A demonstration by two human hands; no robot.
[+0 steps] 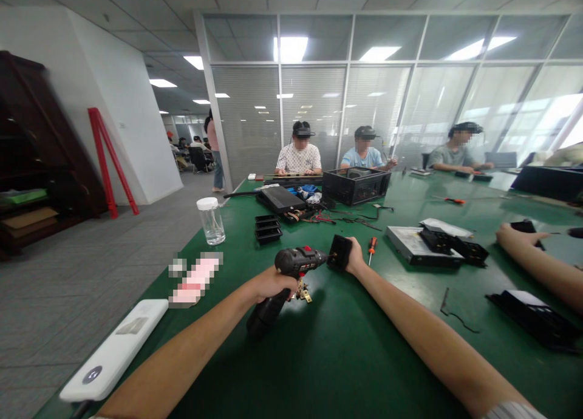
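Note:
My left hand (277,285) is wrapped round the grip of a black cordless drill (298,260), whose nose points right. In my right hand (356,256) is a small black plastic box (339,252), tilted up towards the drill. The drill's bit reaches the face of the box; whether it sits in a screw I cannot tell. Beneath the drill lies a little heap of brass-coloured metal pieces (304,292), partly hidden by my left hand. An orange-handled screwdriver (372,249) rests on the green table (346,364) just right of my right hand.
Left stand a clear jar (212,221) and a white power strip (121,349). Several black trays (268,229), a black computer case (355,185) and cables lie farther back. A metal drive (423,246) lies right, near a co-worker's hand (521,243). Other people sit across the table.

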